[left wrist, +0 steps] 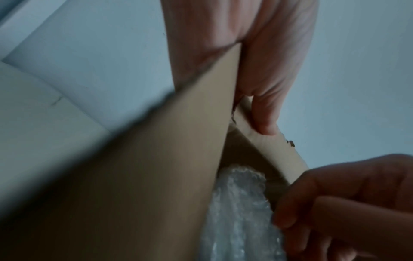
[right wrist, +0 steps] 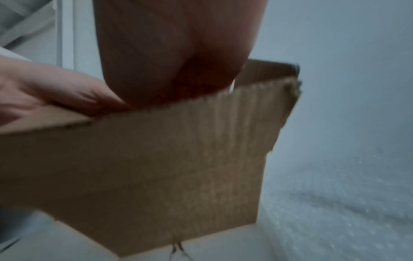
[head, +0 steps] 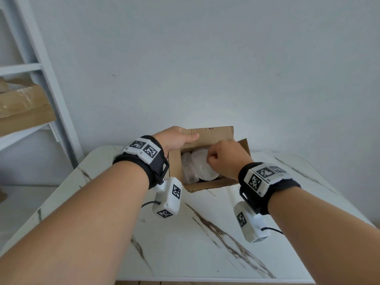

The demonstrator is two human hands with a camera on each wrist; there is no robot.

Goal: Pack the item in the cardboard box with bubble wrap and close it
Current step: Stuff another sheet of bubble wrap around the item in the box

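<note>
An open cardboard box (head: 207, 185) stands at the far middle of the marble table. Inside lies the item bundled in clear bubble wrap (head: 197, 167), which also shows as bubble wrap (left wrist: 241, 211) in the left wrist view. My left hand (head: 176, 138) grips the raised far flap (head: 213, 133), thumb (left wrist: 266, 120) on its inner face and fingers behind it. My right hand (head: 224, 157) is inside the box opening, fingers curled on the right edge of the wrap; this right hand (left wrist: 346, 203) hides its own fingertips. The box's near wall (right wrist: 167, 167) fills the right wrist view.
A loose sheet of bubble wrap (right wrist: 335, 211) lies on the table to the right of the box. A white shelf unit (head: 51, 89) at the left holds a taped cardboard carton (head: 24, 108). A plain wall stands right behind the table (head: 205, 243).
</note>
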